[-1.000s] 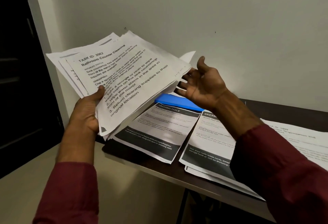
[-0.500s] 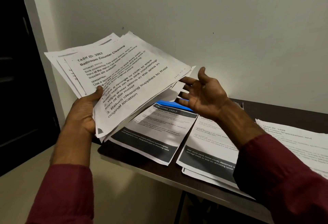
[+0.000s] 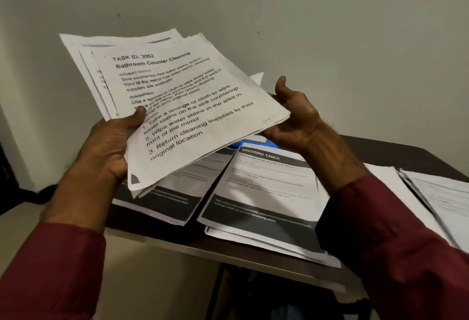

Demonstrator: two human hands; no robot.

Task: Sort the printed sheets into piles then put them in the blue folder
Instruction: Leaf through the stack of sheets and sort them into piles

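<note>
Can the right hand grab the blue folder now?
Probably not straight away. The right hand holds the stack, and the blue folder only peeks out beneath it, with printed sheets lying over it.

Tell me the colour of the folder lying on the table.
Blue. The folder shows best in the head view, below the held sheets.

stack (image 3: 177,106) above table (image 3: 406,152) | folder (image 3: 250,142) behind piles (image 3: 264,187)
</note>
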